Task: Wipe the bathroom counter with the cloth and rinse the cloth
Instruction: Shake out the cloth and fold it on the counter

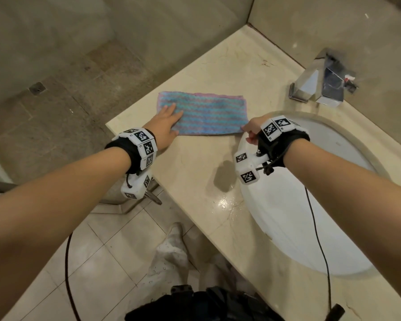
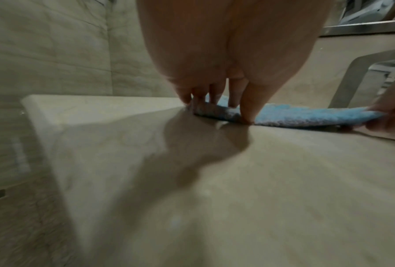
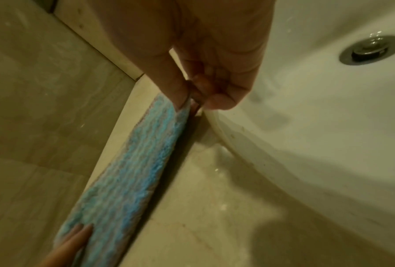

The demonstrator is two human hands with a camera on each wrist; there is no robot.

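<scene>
Head view: both bare forearms reach over a beige marble surface (image 1: 195,172), each wrist wearing a black strap with white marker cubes.
Cloth: a rectangular blue-and-pink striped terry cloth (image 1: 206,114) lies flat on the surface, left of the basin.
Left hand: the left hand (image 1: 166,126) lies palm down on the cloth's near left corner, fingers (image 2: 246,106) straight and slightly spread, pressing it.
Right hand: the right hand (image 1: 252,129) pinches the cloth's near right corner, thumb and curled fingers (image 3: 180,88) clamped on the edge, lifting it slightly.
Basin: a white oval sink (image 1: 333,158) set into the surface, its metal drain (image 3: 371,49) visible.
Tap: an angular chrome faucet (image 1: 322,86) behind the sink.
Wet patch: a shiny spot on the surface near the sink's front rim.
</scene>
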